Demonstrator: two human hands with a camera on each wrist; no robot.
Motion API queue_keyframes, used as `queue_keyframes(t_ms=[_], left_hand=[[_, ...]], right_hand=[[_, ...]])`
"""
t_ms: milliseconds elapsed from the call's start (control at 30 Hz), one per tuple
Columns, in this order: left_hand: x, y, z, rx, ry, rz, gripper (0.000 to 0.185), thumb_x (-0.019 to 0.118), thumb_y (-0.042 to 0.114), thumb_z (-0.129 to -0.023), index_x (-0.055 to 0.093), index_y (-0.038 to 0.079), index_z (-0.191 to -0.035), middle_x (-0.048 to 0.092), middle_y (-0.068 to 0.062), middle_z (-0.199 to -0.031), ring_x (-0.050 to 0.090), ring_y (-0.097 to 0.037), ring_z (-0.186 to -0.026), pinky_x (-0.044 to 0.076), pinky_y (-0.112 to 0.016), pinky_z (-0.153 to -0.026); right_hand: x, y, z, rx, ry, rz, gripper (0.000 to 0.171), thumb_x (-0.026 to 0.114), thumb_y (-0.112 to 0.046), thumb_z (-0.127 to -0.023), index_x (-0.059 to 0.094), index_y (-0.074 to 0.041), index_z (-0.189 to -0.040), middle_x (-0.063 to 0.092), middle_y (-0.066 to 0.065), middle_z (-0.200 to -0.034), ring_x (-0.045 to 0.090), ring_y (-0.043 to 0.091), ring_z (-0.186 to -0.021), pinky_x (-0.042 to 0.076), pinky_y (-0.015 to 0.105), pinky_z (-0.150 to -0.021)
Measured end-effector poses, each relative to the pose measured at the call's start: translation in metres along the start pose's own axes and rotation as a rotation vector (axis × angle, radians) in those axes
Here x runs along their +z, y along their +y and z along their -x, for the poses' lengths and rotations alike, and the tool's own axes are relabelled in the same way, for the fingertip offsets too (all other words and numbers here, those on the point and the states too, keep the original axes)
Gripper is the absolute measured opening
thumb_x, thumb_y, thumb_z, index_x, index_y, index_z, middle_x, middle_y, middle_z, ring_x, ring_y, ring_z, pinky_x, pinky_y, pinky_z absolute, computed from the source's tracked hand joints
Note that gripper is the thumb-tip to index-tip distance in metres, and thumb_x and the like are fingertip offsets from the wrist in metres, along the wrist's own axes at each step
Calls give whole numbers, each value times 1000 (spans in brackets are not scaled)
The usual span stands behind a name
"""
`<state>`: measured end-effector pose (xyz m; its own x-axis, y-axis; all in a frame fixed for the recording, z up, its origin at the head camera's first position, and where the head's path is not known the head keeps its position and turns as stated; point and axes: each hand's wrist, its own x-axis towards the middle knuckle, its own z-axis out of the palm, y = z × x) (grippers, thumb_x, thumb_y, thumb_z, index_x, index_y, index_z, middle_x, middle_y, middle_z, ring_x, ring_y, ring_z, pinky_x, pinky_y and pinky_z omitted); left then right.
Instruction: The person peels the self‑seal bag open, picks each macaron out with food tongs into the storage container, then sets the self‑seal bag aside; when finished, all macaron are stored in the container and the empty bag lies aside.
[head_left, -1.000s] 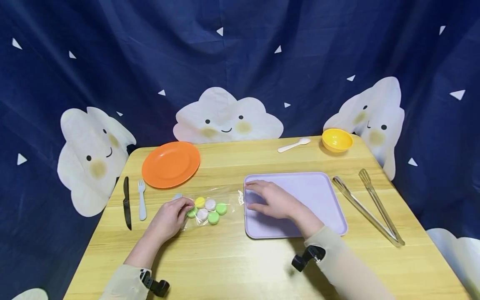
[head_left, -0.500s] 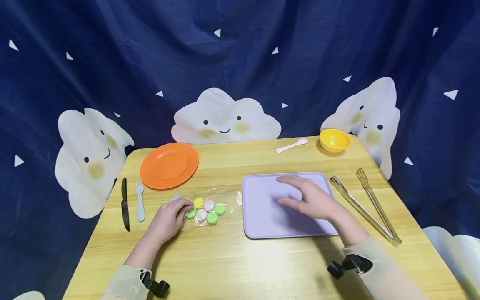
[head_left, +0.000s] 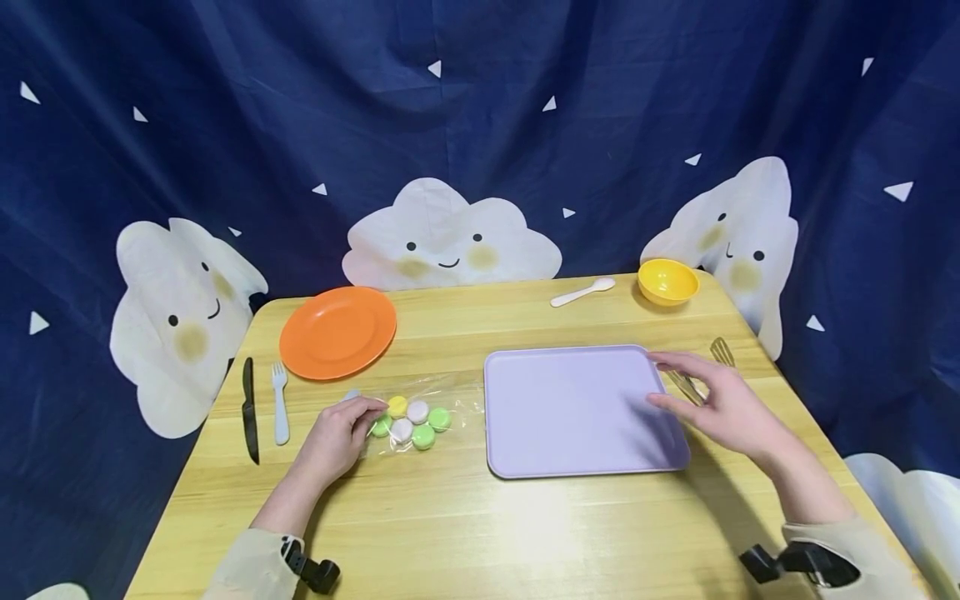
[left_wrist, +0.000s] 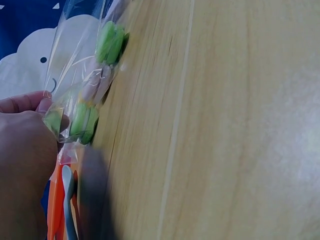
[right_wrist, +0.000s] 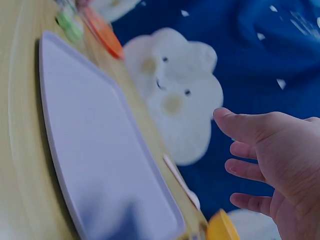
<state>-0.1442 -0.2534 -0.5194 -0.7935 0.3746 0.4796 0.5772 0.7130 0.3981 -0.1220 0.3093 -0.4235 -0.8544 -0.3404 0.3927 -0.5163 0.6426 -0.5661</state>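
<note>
On the left of the table lies a clear plastic bag (head_left: 465, 404) with several toy macarons (head_left: 417, 412) inside, green, yellow and pale lilac. My left hand (head_left: 333, 437) pinches the bag's near left end; the left wrist view shows thumb and finger on the film (left_wrist: 65, 107). Above the right edge of the lilac tray (head_left: 581, 408), my right hand (head_left: 720, 408) hovers with fingers extended and nothing held. Behind it lie metal tongs (head_left: 722, 351), mostly hidden by the hand and forearm. In the right wrist view, the hand (right_wrist: 280, 155) is apart from the tray.
An orange plate (head_left: 337, 333) sits at the back left, near a light blue fork (head_left: 281, 404) and a black knife (head_left: 250, 412). At the back right are a white spoon (head_left: 583, 292) and a yellow bowl (head_left: 667, 282). Something light blue (head_left: 351, 395) shows behind my left hand.
My right hand has moved right across the tray, from its left edge to its right edge near the tongs. The left hand stays on the bag.
</note>
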Motion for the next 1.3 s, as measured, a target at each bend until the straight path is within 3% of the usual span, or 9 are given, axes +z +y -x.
queue_keyframes(t_ms=[433, 533, 667, 767, 867, 1000, 1133, 1233, 1300], left_hand=[[0, 0, -1, -43, -1, 30, 26, 76, -13, -90, 79, 9, -104, 76, -3, -100, 75, -23, -95, 63, -43, -81], [0, 0, -1, -43, 1, 34, 25, 76, -13, -90, 79, 8, -104, 77, -4, -101, 75, -24, -96, 63, -43, -82], [1, 0, -1, -39, 5, 35, 26, 76, -13, -90, 78, 8, -103, 77, -3, -101, 75, -24, -96, 63, -43, -82], [2, 0, 0, -39, 5, 36, 25, 76, -13, -90, 78, 9, -104, 76, -2, -100, 75, -23, -96, 63, -43, -81], [3, -1, 0, -42, 4, 37, 26, 76, -13, -90, 78, 9, -103, 76, -1, -100, 75, -22, -95, 63, -42, -81], [4, 0, -1, -44, 5, 37, 26, 76, -13, -90, 78, 9, -103, 76, -2, -100, 75, -23, -96, 63, -43, -82], [3, -1, 0, -45, 2, 31, 25, 76, -12, -90, 78, 10, -103, 76, -2, -100, 75, -22, -95, 63, -42, -80], [3, -1, 0, -47, -4, 30, 26, 76, -12, -90, 78, 10, -104, 76, -2, -99, 75, -22, -94, 63, -42, -79], [3, -2, 0, -45, -6, 31, 27, 76, -13, -90, 78, 10, -104, 76, -2, -99, 75, -22, -94, 63, -42, -79]], right_hand=[[-40, 57, 61, 257, 171, 44, 55, 92, -8, -83, 71, -7, -134, 65, -27, -120, 57, -13, -107, 41, 3, -88], [-39, 70, 72, 317, 190, 86, 56, 92, -14, -85, 69, -4, -135, 69, -11, -122, 56, -9, -105, 39, 2, -85], [-34, 83, 83, 405, 181, 145, 67, 91, -22, -86, 60, 5, -139, 65, 25, -129, 62, 26, -110, 38, 8, -78], [-27, 91, 89, 460, 163, 169, 79, 91, -28, -86, 53, 10, -143, 58, 34, -134, 59, 51, -112, 37, 15, -74], [-19, 98, 94, 511, 150, 184, 85, 91, -34, -85, 50, 11, -144, 57, 34, -133, 60, 53, -113, 38, 20, -72], [-10, 101, 97, 566, 125, 170, 94, 91, -40, -85, 45, 15, -147, 62, 34, -125, 66, 39, -103, 39, 21, -71], [-5, 98, 97, 599, 103, 157, 101, 89, -43, -86, 38, 19, -149, 55, 39, -130, 58, 51, -110, 48, 44, -85], [-2, 99, 97, 598, 109, 182, 92, 88, -45, -86, 48, 14, -143, 56, 37, -124, 55, 52, -108, 44, 62, -84], [0, 100, 96, 586, 113, 213, 83, 90, -47, -84, 57, 10, -135, 58, 32, -113, 56, 48, -100, 44, 56, -77]])
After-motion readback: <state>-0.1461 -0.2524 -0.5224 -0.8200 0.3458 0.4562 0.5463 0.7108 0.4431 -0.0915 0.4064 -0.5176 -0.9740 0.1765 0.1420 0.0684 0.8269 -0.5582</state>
